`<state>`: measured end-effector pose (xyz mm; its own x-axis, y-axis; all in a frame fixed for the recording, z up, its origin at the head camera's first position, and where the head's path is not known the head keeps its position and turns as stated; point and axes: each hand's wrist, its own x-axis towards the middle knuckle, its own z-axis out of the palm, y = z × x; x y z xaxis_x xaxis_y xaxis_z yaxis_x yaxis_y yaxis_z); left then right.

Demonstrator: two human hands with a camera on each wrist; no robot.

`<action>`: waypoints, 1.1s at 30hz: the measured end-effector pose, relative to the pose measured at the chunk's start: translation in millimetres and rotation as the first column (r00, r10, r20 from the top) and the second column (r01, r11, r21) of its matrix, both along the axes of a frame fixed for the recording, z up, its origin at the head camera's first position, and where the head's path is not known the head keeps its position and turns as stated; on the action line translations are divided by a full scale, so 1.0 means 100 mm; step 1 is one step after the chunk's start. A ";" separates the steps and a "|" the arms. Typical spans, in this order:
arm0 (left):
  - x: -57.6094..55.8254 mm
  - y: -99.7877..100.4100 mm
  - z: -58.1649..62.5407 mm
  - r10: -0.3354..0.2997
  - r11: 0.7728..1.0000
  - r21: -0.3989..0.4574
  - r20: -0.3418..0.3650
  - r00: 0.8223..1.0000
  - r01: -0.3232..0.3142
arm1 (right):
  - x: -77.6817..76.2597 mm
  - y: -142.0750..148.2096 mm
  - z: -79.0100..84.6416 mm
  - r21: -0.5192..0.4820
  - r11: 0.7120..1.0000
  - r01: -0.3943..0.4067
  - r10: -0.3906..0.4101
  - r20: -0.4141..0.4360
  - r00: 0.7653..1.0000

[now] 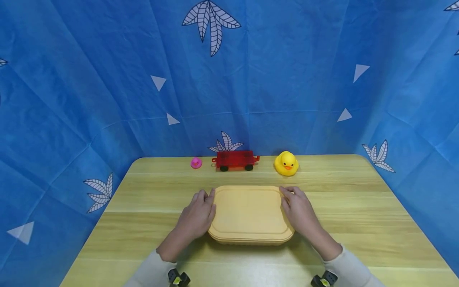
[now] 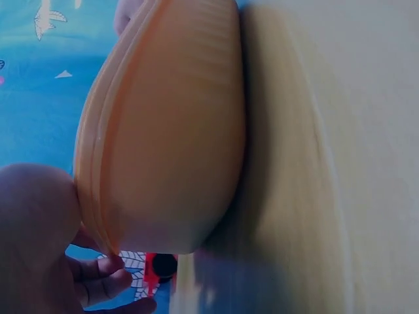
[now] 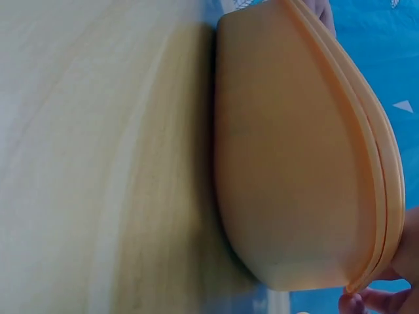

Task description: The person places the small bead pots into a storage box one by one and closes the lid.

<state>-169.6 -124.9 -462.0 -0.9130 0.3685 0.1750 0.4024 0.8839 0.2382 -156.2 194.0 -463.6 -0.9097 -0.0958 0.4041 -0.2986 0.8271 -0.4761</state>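
A pale orange plastic box (image 3: 288, 157) with rounded corners stands on the table, its flat lid (image 1: 251, 211) on top. My left hand (image 1: 197, 213) grips the lid's left edge near the far corner. In the left wrist view its thumb lies on the lid side, and fingertips (image 2: 108, 265) curl at the rim (image 2: 98, 150). On the opposite side, my right hand (image 1: 298, 207) holds the right edge near the far corner, fingertips (image 3: 352, 303) at the rim in the right wrist view. What is inside the box is hidden.
Along the table's far edge stand a small pink duck (image 1: 196, 163), a red toy wagon (image 1: 235, 159) with black wheels, and a larger yellow duck (image 1: 286, 163). A blue patterned cloth (image 1: 269, 79) hangs behind and at both sides of the wooden table (image 1: 143, 247).
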 end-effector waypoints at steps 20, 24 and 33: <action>0.07 0.01 -0.09 0.027 0.999 0.019 0.095 0.995 -0.029 | 0.09 0.01 -0.12 0.026 1.000 -0.010 0.010 -0.017 1.000; 0.07 0.02 -0.10 0.031 0.999 0.015 0.097 0.995 -0.032 | 0.09 0.02 -0.13 0.035 0.999 -0.007 0.007 -0.012 1.000; 0.08 0.04 -0.10 0.034 0.999 0.012 0.089 0.995 -0.035 | 0.11 0.05 -0.16 -0.003 1.000 0.007 -0.007 0.026 1.000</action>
<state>-161.3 -120.9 -471.7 -0.9374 0.3343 0.0975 0.3482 0.8935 0.2837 -144.9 198.9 -479.8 -0.9204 -0.0883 0.3808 -0.2805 0.8277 -0.4861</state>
